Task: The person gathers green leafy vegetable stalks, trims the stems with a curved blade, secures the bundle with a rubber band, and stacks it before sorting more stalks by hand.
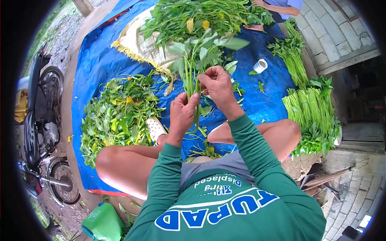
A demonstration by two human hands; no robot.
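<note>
Several long green stems (pixel 189 78) with leaves at the top stand upright in my left hand (pixel 183 112), its thumb and fingers closed round their lower part. My right hand (pixel 218 86) is just to the right and a little higher, thumb and forefinger pinched at the side of the same stems. Beyond the hands a large heap of leafy stems (pixel 177 20) lies on a pale sack (pixel 138 40). A pile of loose leaves (pixel 116 112) is at the left, beside my foot.
A blue tarp (pixel 90 68) lies under everything. Tied stem bundles (pixel 309 108) are at the right, near a white roll (pixel 260 66). Another person's arm (pixel 277 8) reaches in at the top right. A motorcycle (pixel 40 132) stands left, a green jug (pixel 103 223) lower left.
</note>
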